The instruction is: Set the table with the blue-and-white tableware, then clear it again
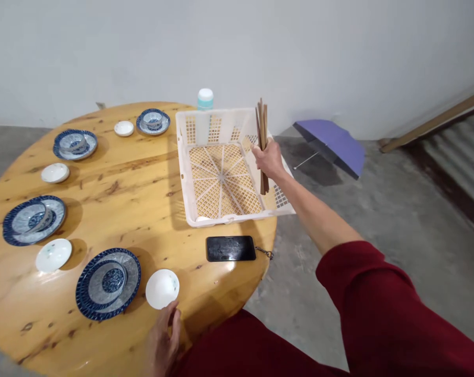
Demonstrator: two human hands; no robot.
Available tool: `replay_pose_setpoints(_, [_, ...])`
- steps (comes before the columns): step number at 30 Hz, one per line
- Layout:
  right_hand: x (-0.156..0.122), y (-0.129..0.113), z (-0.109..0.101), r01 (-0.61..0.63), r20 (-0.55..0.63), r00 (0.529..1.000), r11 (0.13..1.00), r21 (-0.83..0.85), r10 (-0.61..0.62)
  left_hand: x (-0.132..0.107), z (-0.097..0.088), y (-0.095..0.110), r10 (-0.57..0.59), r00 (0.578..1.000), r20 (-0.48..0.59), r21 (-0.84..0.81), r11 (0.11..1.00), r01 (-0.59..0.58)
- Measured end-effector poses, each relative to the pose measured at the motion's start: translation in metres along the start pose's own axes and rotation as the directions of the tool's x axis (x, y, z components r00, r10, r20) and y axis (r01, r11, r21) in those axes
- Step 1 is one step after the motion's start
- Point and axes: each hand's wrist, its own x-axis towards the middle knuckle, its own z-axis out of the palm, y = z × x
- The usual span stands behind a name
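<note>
In my raised right hand (268, 158) is a bundle of brown chopsticks (263, 123), held upright with the fingers wrapped round it. This hand is over the right side of a white plastic basket (184, 183) with a lattice bottom. My left hand (166, 335) is low at the table's front edge, its fingers loosely bent and apart, holding nothing. Its fingertips reach the near rim of a small white dish (162, 288); whether they touch it I cannot tell. Left of that dish, a blue-patterned bowl (111, 280) stands on a blue-rimmed plate (133, 269).
More plates with bowls, such as one plate (59, 204), and small white dishes (54, 255) line the round wooden table (142, 199). A black phone (231, 248) lies before the basket. Behind it stands a white-capped bottle (205, 97). A purple umbrella (334, 139) is open on the floor.
</note>
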Motion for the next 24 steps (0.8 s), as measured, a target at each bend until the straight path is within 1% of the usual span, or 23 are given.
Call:
replay_pose_setpoints(2, [-0.029,-0.019,-0.026,0.031,-0.195,0.981,0.990,0.138,-0.003,0.013,-0.007,0.019,0.032,0.998,-0.052,-0.021,0.999,-0.033])
replay_pose_setpoints(3, [-0.048,-0.030,-0.035,0.080,-0.248,0.968,0.976,0.201,-0.028,0.021,-0.012,0.031,0.054,0.996,-0.066,-0.034,0.998,-0.056])
replay_pose_setpoints(4, [-0.071,-0.041,-0.041,0.146,-0.277,0.958,0.954,0.260,-0.071,0.030,-0.017,0.045,0.076,0.994,-0.073,-0.049,0.996,-0.080])
replay_pose_setpoints(6, [-0.119,-0.063,-0.043,0.273,-0.299,0.940,0.890,0.366,-0.165,0.048,-0.027,0.075,0.123,0.991,-0.055,-0.090,0.988,-0.128])
replay_pose_setpoints(8, [-0.164,-0.082,-0.034,0.379,-0.310,0.915,0.817,0.435,-0.259,0.065,-0.036,0.107,0.175,0.984,-0.020,-0.190,0.966,-0.176])
replay_pose_setpoints(10, [-0.201,-0.097,-0.021,0.451,-0.327,0.889,0.745,0.491,-0.321,0.080,-0.041,0.135,0.275,0.961,0.017,-0.315,0.914,-0.256])
replay_pose_setpoints(11, [-0.216,-0.104,-0.013,0.475,-0.327,0.878,0.709,0.521,-0.349,0.086,-0.043,0.148,0.321,0.947,0.012,-0.361,0.884,-0.295])
replay_pose_setpoints(12, [-0.228,-0.110,-0.006,0.490,-0.320,0.872,0.673,0.555,-0.371,0.091,-0.043,0.159,0.363,0.932,-0.014,-0.405,0.850,-0.338])
replay_pose_setpoints(14, [-0.247,-0.120,0.010,0.494,-0.276,0.864,0.603,0.626,-0.422,0.097,-0.043,0.178,0.407,0.913,-0.042,-0.478,0.794,-0.376])
replay_pose_setpoints(16, [-0.261,-0.126,0.025,0.461,-0.216,0.868,0.562,0.687,-0.448,0.098,-0.041,0.190,0.419,0.908,-0.014,-0.545,0.758,-0.359])
replay_pose_setpoints(18, [-0.272,-0.130,0.042,0.390,-0.151,0.896,0.577,0.718,-0.418,0.096,-0.038,0.194,0.407,0.913,0.032,-0.580,0.751,-0.315])
replay_pose_setpoints(21, [-0.288,-0.129,0.069,0.251,-0.093,0.957,0.626,0.739,-0.273,0.091,-0.029,0.189,0.370,0.925,0.081,-0.527,0.804,-0.275])
replay_pose_setpoints(24, [-0.300,-0.122,0.094,0.154,-0.068,0.986,0.651,0.743,-0.155,0.086,-0.018,0.180,0.342,0.933,0.110,-0.448,0.855,-0.260])
